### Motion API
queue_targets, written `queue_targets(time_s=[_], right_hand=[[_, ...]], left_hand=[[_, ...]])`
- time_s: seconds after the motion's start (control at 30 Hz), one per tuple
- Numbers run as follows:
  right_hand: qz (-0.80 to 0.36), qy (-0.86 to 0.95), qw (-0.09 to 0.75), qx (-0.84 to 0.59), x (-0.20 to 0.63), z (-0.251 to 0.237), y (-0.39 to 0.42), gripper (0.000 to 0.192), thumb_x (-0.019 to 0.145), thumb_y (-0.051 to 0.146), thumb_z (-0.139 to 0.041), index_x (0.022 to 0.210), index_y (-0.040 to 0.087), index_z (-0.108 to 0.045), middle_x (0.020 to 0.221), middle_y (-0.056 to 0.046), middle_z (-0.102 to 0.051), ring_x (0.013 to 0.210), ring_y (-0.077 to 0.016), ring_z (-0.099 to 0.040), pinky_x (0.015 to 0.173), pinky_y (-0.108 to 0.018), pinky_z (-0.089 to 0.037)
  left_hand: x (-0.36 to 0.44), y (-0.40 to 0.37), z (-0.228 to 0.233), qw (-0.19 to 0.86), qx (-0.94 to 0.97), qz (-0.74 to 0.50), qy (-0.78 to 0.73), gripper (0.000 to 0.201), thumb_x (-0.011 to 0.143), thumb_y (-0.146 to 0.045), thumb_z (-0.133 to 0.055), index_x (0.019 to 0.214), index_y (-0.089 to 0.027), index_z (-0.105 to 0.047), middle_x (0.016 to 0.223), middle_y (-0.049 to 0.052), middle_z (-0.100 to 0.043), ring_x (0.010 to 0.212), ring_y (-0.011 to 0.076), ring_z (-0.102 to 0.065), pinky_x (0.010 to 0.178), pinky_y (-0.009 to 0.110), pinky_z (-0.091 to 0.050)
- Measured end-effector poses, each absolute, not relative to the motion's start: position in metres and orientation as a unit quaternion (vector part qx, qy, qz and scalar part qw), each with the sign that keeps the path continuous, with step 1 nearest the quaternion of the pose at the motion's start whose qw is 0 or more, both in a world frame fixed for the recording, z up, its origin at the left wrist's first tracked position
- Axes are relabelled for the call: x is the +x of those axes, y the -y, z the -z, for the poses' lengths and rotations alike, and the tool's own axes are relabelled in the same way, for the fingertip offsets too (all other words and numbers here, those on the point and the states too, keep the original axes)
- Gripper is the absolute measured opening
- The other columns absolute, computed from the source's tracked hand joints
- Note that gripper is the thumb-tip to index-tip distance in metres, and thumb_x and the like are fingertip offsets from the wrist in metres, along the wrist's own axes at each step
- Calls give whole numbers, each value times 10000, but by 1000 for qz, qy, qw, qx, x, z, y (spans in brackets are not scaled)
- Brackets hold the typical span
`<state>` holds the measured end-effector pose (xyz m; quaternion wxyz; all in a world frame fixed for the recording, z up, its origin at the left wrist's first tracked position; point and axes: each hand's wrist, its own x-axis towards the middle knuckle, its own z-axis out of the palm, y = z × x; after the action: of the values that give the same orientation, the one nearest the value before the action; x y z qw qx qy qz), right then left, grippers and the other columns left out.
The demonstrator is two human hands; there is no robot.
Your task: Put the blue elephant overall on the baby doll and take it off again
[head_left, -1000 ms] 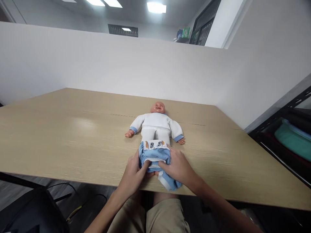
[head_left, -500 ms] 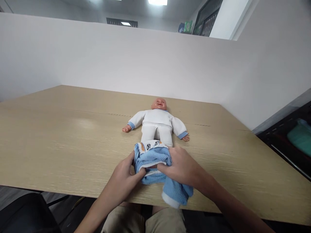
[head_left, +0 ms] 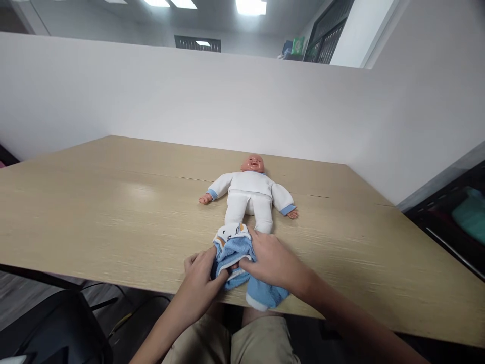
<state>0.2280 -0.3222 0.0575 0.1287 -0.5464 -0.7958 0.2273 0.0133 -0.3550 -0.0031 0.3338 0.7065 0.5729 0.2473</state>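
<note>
A blue-and-white garment (head_left: 235, 248) is clamped in the grip of the left hand (head_left: 200, 282) and right hand (head_left: 273, 260), at the near edge of the desk (head_left: 113, 217); a doll (head_left: 250, 184) is laid face up beyond.

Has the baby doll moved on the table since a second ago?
Yes: the baby doll has shifted slightly toward the wall, away from the person, judged against the tabletop seam.

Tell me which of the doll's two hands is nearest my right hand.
On the doll, the hand at picture right, which lies closest to your right hand. The doll's other hand lies farther off, at picture left.
</note>
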Motion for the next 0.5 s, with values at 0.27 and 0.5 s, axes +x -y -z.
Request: queue_targets(time_s=[0.27,0.5], right_hand=[[-344,776,286,-446,242,-52,316,458,820,195,-767,1266,250,-677,1205,-45,-784,1064,-276,-722,929,-375,-531],[-294,786,301,-452,255,-44,291,201,794,185,-799,986,186,-739,929,-12,-770,831,-209,-670,755,-323,-477]], left_hand=[[19,347,16,434,619,-438,-487,457,1005,-411,-634,1390,-212,-489,1363,117,-675,1284,280,-632,1082,397,-490],[11,314,16,376,652,-460,-471,424,1022,-388,-618,1388,-177,-585,1466,144,-643,1333,308,-604,1162,442,-448]])
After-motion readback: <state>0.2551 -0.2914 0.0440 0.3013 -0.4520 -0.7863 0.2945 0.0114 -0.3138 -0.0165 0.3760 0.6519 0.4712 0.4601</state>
